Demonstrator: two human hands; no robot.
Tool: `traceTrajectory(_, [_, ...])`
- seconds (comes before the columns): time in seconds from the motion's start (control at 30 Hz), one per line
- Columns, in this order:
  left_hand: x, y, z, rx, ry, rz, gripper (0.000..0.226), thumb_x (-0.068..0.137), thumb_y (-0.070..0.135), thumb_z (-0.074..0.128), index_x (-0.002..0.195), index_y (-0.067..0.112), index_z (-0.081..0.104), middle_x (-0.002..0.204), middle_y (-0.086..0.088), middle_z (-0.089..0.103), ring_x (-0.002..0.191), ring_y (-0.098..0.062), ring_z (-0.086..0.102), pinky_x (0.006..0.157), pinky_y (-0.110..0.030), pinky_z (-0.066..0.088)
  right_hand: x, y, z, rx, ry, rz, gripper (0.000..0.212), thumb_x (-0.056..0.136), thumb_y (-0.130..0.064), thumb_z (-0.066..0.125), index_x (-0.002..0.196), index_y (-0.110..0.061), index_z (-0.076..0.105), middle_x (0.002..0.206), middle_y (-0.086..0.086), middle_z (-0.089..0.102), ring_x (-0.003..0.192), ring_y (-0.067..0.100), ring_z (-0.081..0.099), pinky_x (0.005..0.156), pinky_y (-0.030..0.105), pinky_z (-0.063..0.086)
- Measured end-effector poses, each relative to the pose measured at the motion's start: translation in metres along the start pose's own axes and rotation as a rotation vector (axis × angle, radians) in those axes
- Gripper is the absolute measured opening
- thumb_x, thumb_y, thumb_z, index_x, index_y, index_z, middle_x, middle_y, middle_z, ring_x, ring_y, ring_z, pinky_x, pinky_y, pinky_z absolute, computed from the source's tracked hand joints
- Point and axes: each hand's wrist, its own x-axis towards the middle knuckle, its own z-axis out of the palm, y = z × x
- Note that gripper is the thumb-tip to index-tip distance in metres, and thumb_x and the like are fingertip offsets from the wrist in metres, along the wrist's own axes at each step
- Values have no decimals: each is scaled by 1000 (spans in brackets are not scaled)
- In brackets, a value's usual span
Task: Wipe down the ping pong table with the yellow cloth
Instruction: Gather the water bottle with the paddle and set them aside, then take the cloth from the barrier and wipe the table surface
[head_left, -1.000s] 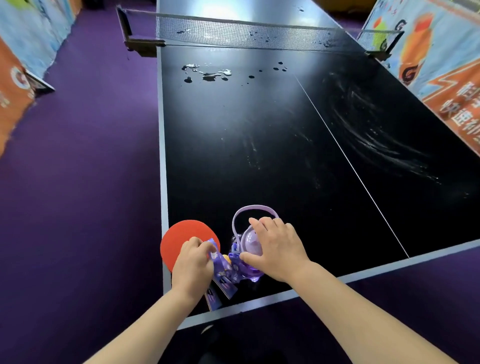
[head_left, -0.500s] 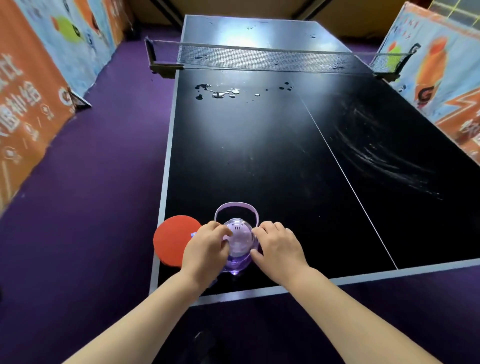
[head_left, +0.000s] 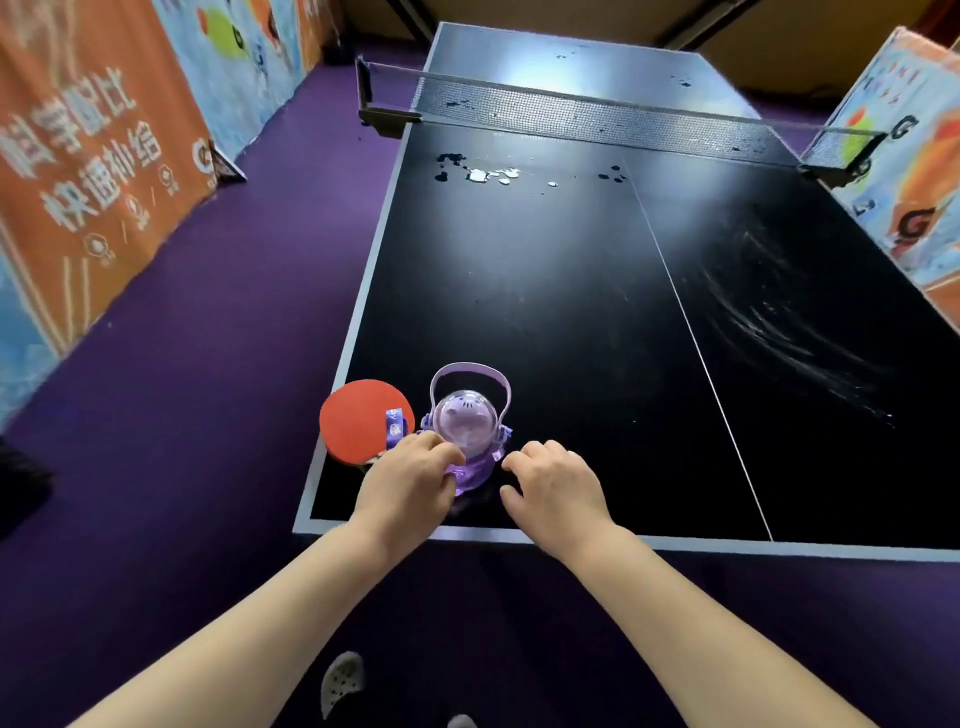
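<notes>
Gripping the purple bottle (head_left: 467, 423) in curled left hand (head_left: 410, 486) fingers, with loosely curled, empty right hand (head_left: 558, 486) fingers just right of it.

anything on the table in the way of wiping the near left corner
Yes: a purple bottle and a red paddle sit side by side on that corner of the table, the paddle nearer the left edge.
</notes>
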Motion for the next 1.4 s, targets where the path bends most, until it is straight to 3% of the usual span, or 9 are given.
traceTrajectory(0.13, [-23,-26,-24,43,65,-36,8,74,13,67,81,16,69,79,2,63,72,-21,61,58,-27,47,12,-35,0,-22,0,-92,15,59,-29,76,67,-20,67,62,-4,59,55,18,55,47,29,45])
traceTrajectory(0.27, [-54,-71,-54,78,114,-129,31,77,29,41,81,17,69,80,3,63,72,-19,61,58,-32,53,36,-90,-3,-25,-7,-224,21,54,-26,83,66,-20,67,60,-3,59,51,18,55,45,28,46])
traceTrajectory(0.37, [-84,-112,-87,122,166,-177,10,73,17,61,79,17,69,78,4,63,67,-17,62,54,-27,53,58,-147,-5,-13,-38,-307,14,59,-27,74,64,-18,64,61,-1,58,53,22,58,47,30,46])
traceTrajectory(0.4, [-91,-123,-96,122,170,-192,12,68,12,71,79,17,70,78,5,64,67,-16,62,54,-25,53,64,-162,-6,-18,-61,-320,12,65,-28,67,69,-17,66,66,1,60,60,24,61,53,32,48])
traceTrajectory(0.5, [-123,-176,-137,150,201,-274,27,57,7,83,77,19,70,76,7,64,66,-13,62,54,-20,51,90,-234,-3,-54,-148,-391,28,92,-30,49,111,-18,66,105,1,62,101,24,58,86,36,43])
traceTrajectory(0.6, [-162,-246,-188,198,263,-367,30,55,7,84,78,20,70,74,9,63,65,-12,61,51,-19,50,122,-325,6,-15,-121,-502,32,97,-34,44,121,-21,60,116,-3,59,110,19,52,92,31,40])
traceTrajectory(0.93, [-264,-422,-336,300,341,-593,36,52,7,85,82,18,70,72,7,62,64,-14,62,52,-19,48,208,-587,36,23,-118,-720,28,96,-35,45,113,-21,62,108,-3,60,103,20,54,88,31,43])
traceTrajectory(1.17, [-301,-504,-388,302,371,-765,35,57,6,83,88,15,70,77,4,64,67,-18,63,46,-27,50,262,-694,53,47,-134,-844,22,95,-28,47,97,-15,64,97,0,61,94,23,56,76,32,40])
traceTrajectory(1.4, [-296,-597,-434,335,396,-886,34,66,6,76,99,12,69,85,-2,66,79,-24,65,56,-33,55,352,-788,75,47,-151,-915,22,94,-29,49,91,-13,63,94,1,61,93,24,55,67,30,37])
